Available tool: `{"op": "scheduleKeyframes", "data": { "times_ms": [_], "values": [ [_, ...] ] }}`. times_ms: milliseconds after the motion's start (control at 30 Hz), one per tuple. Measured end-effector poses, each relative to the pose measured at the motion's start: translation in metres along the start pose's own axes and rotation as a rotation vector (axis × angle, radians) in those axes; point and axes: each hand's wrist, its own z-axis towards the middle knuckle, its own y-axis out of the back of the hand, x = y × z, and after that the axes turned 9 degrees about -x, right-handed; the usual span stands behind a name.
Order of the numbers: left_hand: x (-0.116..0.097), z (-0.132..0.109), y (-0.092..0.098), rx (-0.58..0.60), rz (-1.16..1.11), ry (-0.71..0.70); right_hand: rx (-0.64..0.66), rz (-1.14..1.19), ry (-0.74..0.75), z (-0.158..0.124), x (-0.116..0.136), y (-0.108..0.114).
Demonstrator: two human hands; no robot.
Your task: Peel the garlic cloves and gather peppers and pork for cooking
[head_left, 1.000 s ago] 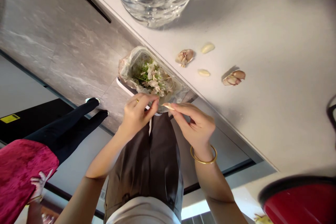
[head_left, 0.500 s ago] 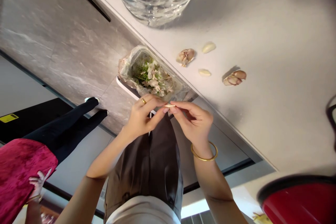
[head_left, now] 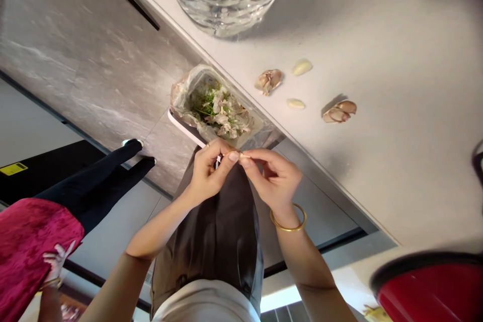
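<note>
My left hand [head_left: 212, 168] and my right hand [head_left: 272, 173] meet fingertip to fingertip in front of my lap. Between them they pinch a small pale garlic clove [head_left: 244, 156], mostly covered by the fingers. Just beyond my hands stands a bin lined with a clear plastic bag [head_left: 184, 93], holding garlic skins [head_left: 225, 115] and green scraps. On the counter to the right lie two peeled cloves, one farther [head_left: 302, 67] and one nearer [head_left: 296, 103]. Beside them sit two unpeeled garlic pieces, the left one [head_left: 269, 82] and the right one [head_left: 340, 111].
A large clear glass vessel [head_left: 228, 7] stands at the counter's far edge. A red pot-like object with a black rim [head_left: 433, 287] is at the lower right. Another person in a red top [head_left: 37, 251] stands on the left. The counter edge [head_left: 302, 146] runs diagonally.
My left thumb has shifted over the clove, and the fingertips have closed in, hiding more of it. My right hand has moved slightly left. The things on the counter have stayed in place.
</note>
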Motion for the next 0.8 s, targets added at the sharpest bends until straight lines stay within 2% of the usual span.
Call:
{"op": "scheduleKeyframes", "data": {
  "times_ms": [133,300,533,700,800],
  "values": [
    [-0.001,0.002,-0.001,-0.041,0.137,-0.289,0.083,0.289,-0.305,0.004,-0.005,0.002],
    [0.002,0.006,0.002,-0.023,0.261,-0.531,0.130,0.510,-0.506,0.006,-0.006,0.004],
    [0.005,0.013,0.019,0.109,0.388,-0.783,0.198,0.587,-0.664,0.008,-0.005,0.007],
    [-0.002,0.019,0.026,0.204,0.534,-0.870,0.242,0.605,-0.754,0.011,-0.009,0.010],
    [-0.005,0.022,0.025,0.225,0.631,-0.901,0.208,0.595,-0.783,0.012,-0.015,0.010]
  ]
}}
